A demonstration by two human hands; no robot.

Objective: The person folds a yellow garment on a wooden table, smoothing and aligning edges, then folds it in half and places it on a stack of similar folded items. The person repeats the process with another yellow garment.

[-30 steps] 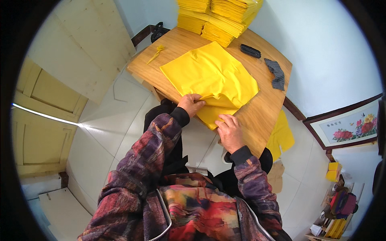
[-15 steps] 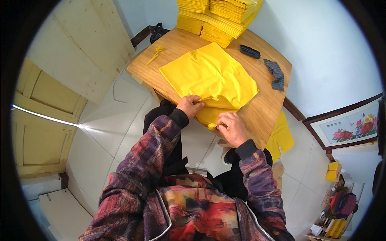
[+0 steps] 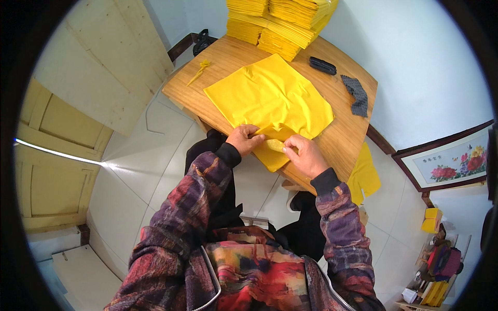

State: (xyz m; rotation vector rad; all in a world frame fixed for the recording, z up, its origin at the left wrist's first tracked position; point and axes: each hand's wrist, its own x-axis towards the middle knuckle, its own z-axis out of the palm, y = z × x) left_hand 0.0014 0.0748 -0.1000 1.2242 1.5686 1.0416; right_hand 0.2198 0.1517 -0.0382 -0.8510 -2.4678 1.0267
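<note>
A wide, wrinkled yellow cloth-like piece (image 3: 264, 93) lies on the wooden table (image 3: 225, 54), its near corner hanging a little over the front edge. At its near left edge, my left hand (image 3: 244, 139) is closed, thumb and fingers pinching the material. My right hand (image 3: 306, 154) pinches a turned-back part of the same piece, close to the left hand. Between the hands a paler strip of the material (image 3: 275, 144) shows. Whether the piece is one layer or a bag, I cannot tell.
Tall stacks of folded yellow pieces (image 3: 282, 23) stand at the table's back. A black rolled bundle (image 3: 322, 66) and a grey textured cloth strip (image 3: 355, 96) lie at the right, a small knotted yellow scrap (image 3: 199, 71) at the left. More yellow material (image 3: 364, 173) hangs beside the table.
My right hand has moved slightly up and right, turning back part of the yellow piece's near edge. A paler strip now shows. My left hand has stayed almost in place.
</note>
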